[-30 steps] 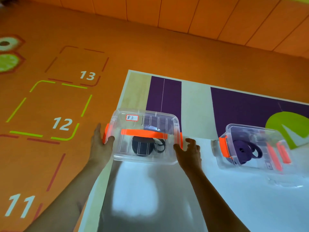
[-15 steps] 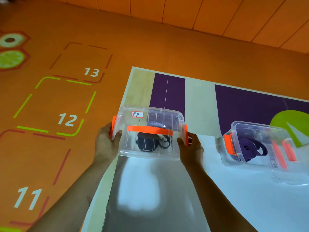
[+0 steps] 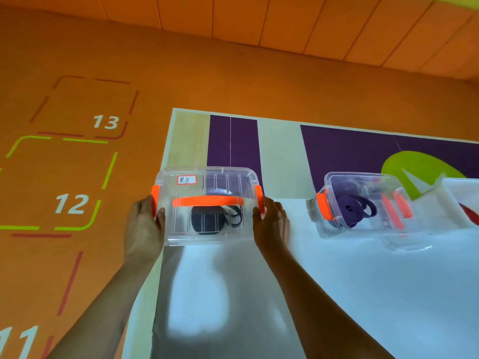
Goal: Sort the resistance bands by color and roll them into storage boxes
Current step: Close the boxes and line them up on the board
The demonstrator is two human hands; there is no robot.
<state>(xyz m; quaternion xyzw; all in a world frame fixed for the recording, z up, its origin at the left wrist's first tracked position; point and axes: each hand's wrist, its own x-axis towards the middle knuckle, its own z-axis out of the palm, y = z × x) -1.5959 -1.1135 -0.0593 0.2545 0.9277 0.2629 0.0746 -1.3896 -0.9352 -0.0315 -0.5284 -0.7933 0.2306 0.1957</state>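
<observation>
The lidded clear storage box (image 3: 207,234) with the rolled black resistance band (image 3: 206,220) is at the desk's (image 3: 350,294) far left corner, its long axis running left to right. The left hand (image 3: 143,224) and right hand (image 3: 272,222) grip its ends, fingers curled round the latches.

Labelled box (image 3: 178,230) of clear glossy plastic at the left edge of the tabletop (image 3: 363,294), smooth orange plastic handle (image 3: 207,201), white paper label (image 3: 186,180), matt black band (image 3: 207,221) inside, second box (image 3: 363,181) likewise clear plastic, matt purple band (image 3: 353,210) within, tabletop glossy white and reflective, floor (image 3: 77,268) matt orange
</observation>
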